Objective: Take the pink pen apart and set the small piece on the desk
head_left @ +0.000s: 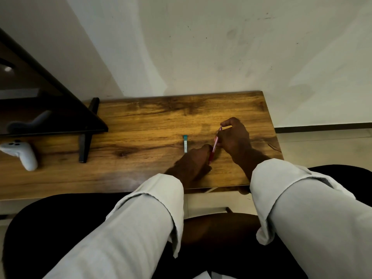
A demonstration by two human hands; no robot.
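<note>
A slim red pen (215, 143) is held at a slant just above the wooden table (141, 125). My right hand (234, 137) pinches its upper end and barrel, with a finger curled over the top. My left hand (193, 162) grips the pen's lower end, fingers curled round it. A short white tube with a teal cap (185, 143) lies flat on the table just left of both hands, touched by neither. Light grey sleeves cover both forearms.
A white game controller (22, 154) lies at the table's left. A dark stand with black legs (85, 146) occupies the back left, with a grey controller (30, 121) under it. The table's right edge (275, 133) is close to my right hand. A wall is behind.
</note>
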